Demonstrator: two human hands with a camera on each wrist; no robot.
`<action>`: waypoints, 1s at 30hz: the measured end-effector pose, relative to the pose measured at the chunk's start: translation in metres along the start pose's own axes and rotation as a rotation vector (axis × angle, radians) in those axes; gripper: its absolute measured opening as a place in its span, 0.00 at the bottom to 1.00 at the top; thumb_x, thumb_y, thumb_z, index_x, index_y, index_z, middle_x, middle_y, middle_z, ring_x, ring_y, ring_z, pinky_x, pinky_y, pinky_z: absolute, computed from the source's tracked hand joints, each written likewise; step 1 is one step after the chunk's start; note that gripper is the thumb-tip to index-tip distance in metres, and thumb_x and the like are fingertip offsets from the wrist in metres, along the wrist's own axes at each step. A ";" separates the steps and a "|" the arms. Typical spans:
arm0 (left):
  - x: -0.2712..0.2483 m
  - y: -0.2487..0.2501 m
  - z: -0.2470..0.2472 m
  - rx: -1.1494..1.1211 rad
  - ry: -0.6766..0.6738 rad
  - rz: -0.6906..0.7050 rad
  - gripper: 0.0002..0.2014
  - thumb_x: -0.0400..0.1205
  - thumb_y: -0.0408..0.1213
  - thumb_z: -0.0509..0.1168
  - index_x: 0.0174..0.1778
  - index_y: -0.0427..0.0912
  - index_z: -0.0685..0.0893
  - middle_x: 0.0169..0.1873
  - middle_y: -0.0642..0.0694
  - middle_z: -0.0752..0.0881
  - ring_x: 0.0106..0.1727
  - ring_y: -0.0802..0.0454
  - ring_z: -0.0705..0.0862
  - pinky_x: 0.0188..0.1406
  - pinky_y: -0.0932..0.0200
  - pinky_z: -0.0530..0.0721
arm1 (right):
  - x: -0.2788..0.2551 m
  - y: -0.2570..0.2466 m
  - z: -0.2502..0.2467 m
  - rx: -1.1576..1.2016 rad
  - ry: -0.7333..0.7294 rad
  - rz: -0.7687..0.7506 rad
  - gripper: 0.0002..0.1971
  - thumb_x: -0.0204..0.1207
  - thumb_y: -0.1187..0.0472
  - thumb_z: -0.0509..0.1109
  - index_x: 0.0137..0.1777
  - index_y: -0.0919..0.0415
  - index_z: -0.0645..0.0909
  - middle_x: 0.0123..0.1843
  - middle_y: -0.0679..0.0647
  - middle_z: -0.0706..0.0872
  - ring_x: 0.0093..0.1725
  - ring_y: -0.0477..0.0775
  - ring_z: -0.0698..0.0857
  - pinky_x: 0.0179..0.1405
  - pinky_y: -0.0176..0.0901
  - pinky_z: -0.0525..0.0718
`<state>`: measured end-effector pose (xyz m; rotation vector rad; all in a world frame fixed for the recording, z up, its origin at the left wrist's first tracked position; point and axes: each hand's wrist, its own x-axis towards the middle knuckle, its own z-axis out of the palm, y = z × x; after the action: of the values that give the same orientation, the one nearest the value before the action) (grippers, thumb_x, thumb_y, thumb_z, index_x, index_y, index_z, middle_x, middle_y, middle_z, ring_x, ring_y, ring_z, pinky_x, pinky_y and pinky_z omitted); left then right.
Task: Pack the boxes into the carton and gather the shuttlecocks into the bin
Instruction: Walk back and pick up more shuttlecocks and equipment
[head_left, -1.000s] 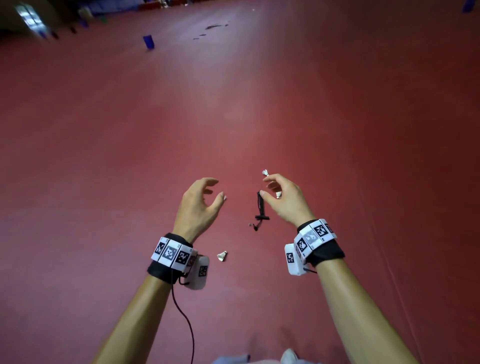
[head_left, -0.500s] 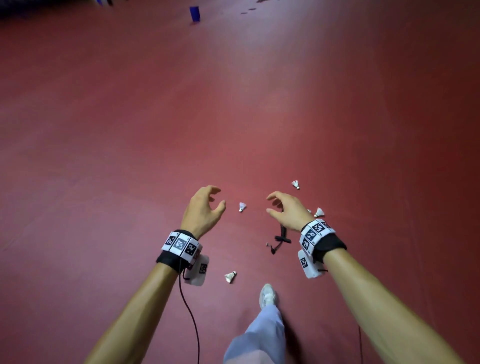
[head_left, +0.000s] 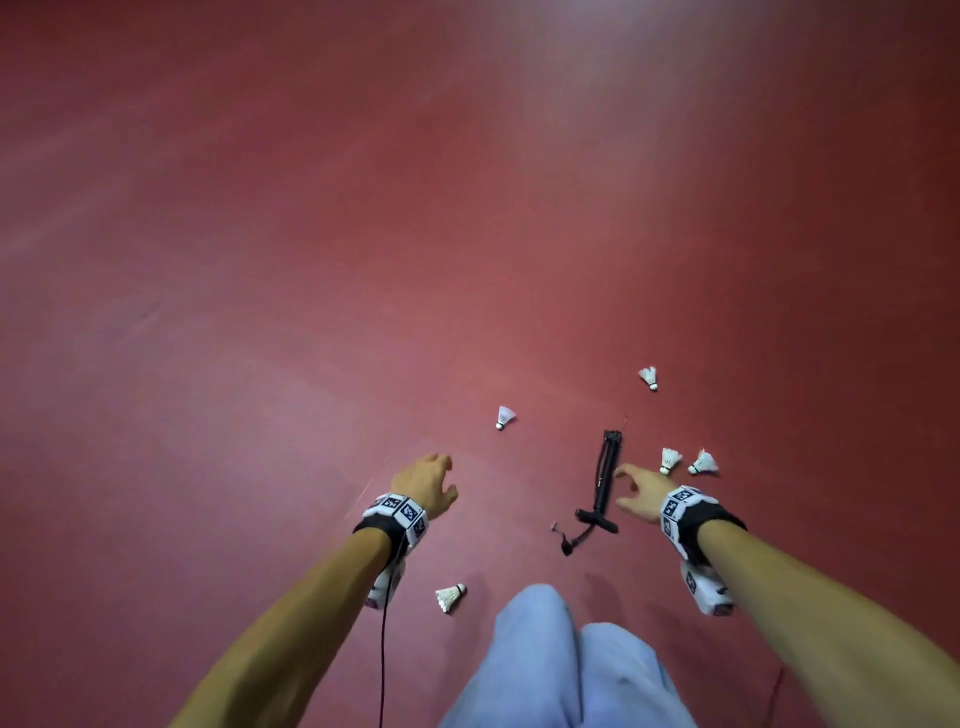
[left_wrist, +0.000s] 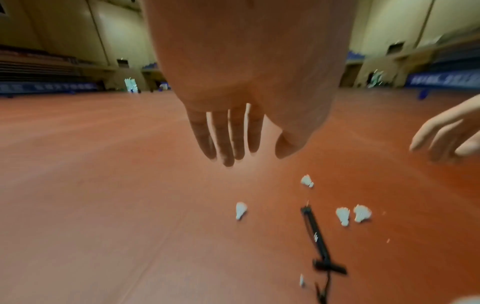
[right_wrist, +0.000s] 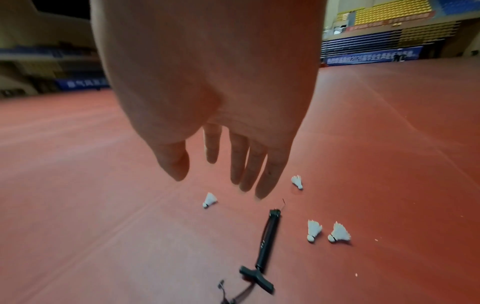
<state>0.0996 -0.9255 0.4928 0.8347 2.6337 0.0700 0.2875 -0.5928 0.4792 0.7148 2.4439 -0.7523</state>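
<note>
A: Starting at the left, what is the left hand (head_left: 426, 486) doing?

B: It hangs over the red floor (head_left: 260, 312), fingers (left_wrist: 226, 139) loosely extended downward, gripping nothing. A band of black-and-white square markers wraps the wrist.

A: And the shuttlecocks?

B: All on the floor. One shuttlecock (head_left: 451, 597) lies by the person's pale blue trouser leg (head_left: 524, 660); another (head_left: 504, 417) lies ahead, between the two hands. Right of that is a black hand pump (head_left: 602, 480) with a T-handle and a hose. A pair of shuttlecocks (head_left: 670, 460) sits just beyond the right hand, and a far shuttlecock (head_left: 649, 376) lies further ahead.

A: The right hand (head_left: 641, 496)?

B: Relaxed and spread just right of the pump, touching nothing, holding nothing.

A: Any writing?

B: Small white marks on the pump's barrel, too small to read. In the right wrist view a blue banner (right_wrist: 371, 56) along the hall wall carries white characters with "2026" among them; the rest is too blurred to read.
</note>
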 end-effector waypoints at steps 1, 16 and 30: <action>0.009 -0.011 0.039 0.006 -0.040 -0.037 0.22 0.83 0.49 0.67 0.72 0.44 0.79 0.67 0.44 0.84 0.64 0.38 0.85 0.60 0.48 0.84 | 0.023 0.018 0.019 -0.022 -0.024 0.015 0.25 0.80 0.55 0.75 0.76 0.55 0.75 0.69 0.59 0.86 0.68 0.61 0.85 0.63 0.41 0.80; 0.110 -0.125 0.513 0.042 -0.271 -0.397 0.38 0.82 0.71 0.58 0.77 0.45 0.74 0.72 0.42 0.79 0.73 0.38 0.81 0.70 0.45 0.80 | 0.391 0.228 0.312 -0.260 -0.139 -0.092 0.43 0.77 0.57 0.75 0.90 0.54 0.58 0.77 0.65 0.81 0.73 0.65 0.83 0.70 0.47 0.80; 0.122 -0.151 0.567 -0.115 -0.308 -0.615 0.33 0.81 0.73 0.55 0.66 0.47 0.75 0.62 0.40 0.85 0.63 0.36 0.87 0.60 0.43 0.85 | 0.407 0.215 0.354 -0.319 -0.084 0.126 0.29 0.81 0.49 0.73 0.79 0.52 0.69 0.70 0.69 0.78 0.69 0.72 0.82 0.68 0.54 0.83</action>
<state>0.1333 -1.0177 -0.0988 -0.0258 2.4422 -0.0657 0.2138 -0.5218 -0.0925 0.6877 2.3414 -0.3259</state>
